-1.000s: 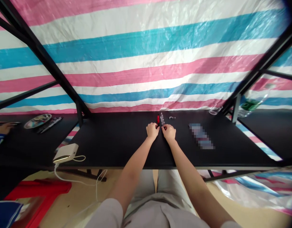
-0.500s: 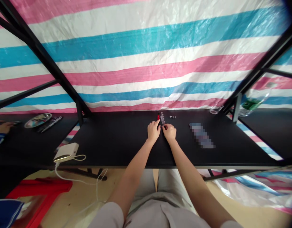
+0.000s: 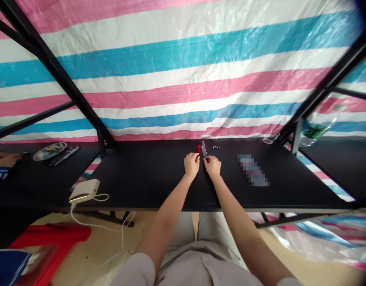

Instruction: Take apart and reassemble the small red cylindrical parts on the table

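Left hand (image 3: 191, 165) drawn back slightly; red item (image 3: 199, 148) just beyond it

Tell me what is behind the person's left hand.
Just beyond the left hand, a small red thing shows against the black table. Whatever the hand covers cannot be seen.

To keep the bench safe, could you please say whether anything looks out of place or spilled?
No spill shows. Slightly untidy: the white cable hangs below the front edge of the black table, by the white box, where it could snag.
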`<act>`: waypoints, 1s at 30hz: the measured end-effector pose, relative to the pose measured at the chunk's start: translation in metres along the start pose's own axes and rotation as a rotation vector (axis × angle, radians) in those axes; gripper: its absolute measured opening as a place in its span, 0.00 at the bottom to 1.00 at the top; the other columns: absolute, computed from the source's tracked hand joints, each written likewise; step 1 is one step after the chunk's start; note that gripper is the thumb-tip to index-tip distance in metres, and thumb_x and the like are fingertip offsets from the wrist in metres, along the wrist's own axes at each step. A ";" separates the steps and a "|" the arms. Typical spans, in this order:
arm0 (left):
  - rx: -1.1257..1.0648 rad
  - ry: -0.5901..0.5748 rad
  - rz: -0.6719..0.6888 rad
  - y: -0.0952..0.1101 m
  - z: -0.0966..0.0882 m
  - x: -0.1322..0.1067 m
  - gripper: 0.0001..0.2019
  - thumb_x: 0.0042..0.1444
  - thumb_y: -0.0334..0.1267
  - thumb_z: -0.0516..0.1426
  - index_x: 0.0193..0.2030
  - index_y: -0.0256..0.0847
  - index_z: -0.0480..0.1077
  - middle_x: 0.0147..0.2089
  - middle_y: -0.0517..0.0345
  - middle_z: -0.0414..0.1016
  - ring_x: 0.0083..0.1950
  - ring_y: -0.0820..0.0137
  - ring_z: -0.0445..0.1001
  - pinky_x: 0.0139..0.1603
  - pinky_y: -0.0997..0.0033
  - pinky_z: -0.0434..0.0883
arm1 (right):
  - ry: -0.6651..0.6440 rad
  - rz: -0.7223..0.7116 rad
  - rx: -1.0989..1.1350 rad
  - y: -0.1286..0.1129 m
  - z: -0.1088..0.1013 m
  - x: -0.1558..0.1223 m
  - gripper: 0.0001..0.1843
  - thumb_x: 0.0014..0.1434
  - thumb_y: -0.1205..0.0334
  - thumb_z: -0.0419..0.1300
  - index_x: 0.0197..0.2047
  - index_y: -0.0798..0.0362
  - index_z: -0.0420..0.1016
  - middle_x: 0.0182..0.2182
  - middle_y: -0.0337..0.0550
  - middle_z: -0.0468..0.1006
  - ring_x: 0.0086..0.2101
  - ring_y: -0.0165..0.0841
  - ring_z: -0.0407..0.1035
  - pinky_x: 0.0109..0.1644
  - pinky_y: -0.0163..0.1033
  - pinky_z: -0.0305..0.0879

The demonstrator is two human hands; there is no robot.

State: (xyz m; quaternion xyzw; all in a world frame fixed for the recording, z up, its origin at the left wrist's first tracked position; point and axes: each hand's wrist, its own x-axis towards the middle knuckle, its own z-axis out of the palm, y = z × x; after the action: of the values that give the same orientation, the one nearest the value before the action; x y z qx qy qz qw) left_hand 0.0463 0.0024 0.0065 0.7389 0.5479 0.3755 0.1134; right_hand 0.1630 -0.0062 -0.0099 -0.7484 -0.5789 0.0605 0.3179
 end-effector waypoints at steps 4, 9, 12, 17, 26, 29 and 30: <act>-0.151 0.070 -0.075 -0.005 -0.002 0.001 0.07 0.55 0.35 0.52 0.39 0.41 0.71 0.38 0.52 0.70 0.39 0.68 0.67 0.44 0.67 0.63 | -0.013 -0.001 -0.039 -0.002 -0.002 -0.002 0.12 0.56 0.59 0.51 0.36 0.53 0.73 0.35 0.45 0.74 0.38 0.35 0.65 0.37 0.37 0.51; -0.390 0.204 -0.138 -0.009 -0.019 0.000 0.05 0.51 0.36 0.56 0.35 0.41 0.71 0.36 0.54 0.70 0.34 0.72 0.67 0.40 0.70 0.65 | -0.044 0.014 -0.118 -0.010 -0.010 -0.004 0.10 0.55 0.61 0.52 0.34 0.54 0.73 0.34 0.47 0.75 0.38 0.37 0.66 0.39 0.39 0.51; -0.487 0.242 -0.178 -0.007 -0.035 0.000 0.06 0.50 0.38 0.58 0.34 0.41 0.72 0.37 0.54 0.70 0.34 0.72 0.67 0.40 0.71 0.66 | -0.092 0.004 -0.123 -0.021 -0.019 -0.003 0.09 0.55 0.61 0.53 0.31 0.54 0.73 0.32 0.46 0.76 0.36 0.37 0.67 0.40 0.40 0.50; -0.596 0.304 -0.250 0.000 -0.054 0.003 0.09 0.49 0.42 0.58 0.35 0.40 0.72 0.40 0.53 0.71 0.35 0.72 0.69 0.41 0.71 0.67 | -0.073 -0.152 -0.077 -0.045 -0.032 -0.004 0.08 0.55 0.60 0.54 0.32 0.53 0.72 0.31 0.45 0.75 0.35 0.35 0.67 0.39 0.38 0.49; -0.663 0.397 -0.267 0.006 -0.066 0.005 0.12 0.48 0.44 0.58 0.37 0.39 0.72 0.40 0.53 0.72 0.36 0.73 0.71 0.39 0.72 0.69 | -0.046 -0.245 0.004 -0.062 -0.039 -0.011 0.08 0.56 0.60 0.53 0.32 0.53 0.72 0.27 0.40 0.74 0.33 0.31 0.66 0.36 0.36 0.46; -0.677 0.402 -0.277 0.007 -0.067 0.004 0.12 0.48 0.44 0.58 0.37 0.39 0.72 0.40 0.52 0.73 0.36 0.73 0.71 0.38 0.72 0.69 | -0.043 -0.254 -0.007 -0.062 -0.038 -0.011 0.08 0.56 0.61 0.53 0.33 0.53 0.72 0.29 0.41 0.74 0.33 0.32 0.66 0.37 0.36 0.46; -0.680 0.400 -0.278 0.008 -0.068 0.003 0.12 0.49 0.44 0.58 0.37 0.39 0.72 0.40 0.52 0.73 0.36 0.73 0.71 0.38 0.72 0.69 | -0.043 -0.255 -0.012 -0.062 -0.037 -0.010 0.08 0.56 0.61 0.53 0.33 0.53 0.72 0.29 0.41 0.74 0.33 0.32 0.66 0.37 0.36 0.46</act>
State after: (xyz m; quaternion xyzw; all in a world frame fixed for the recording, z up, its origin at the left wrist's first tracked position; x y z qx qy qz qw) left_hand 0.0064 -0.0142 0.0594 0.4911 0.4985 0.6521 0.2917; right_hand 0.1251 -0.0228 0.0505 -0.6694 -0.6763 0.0321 0.3058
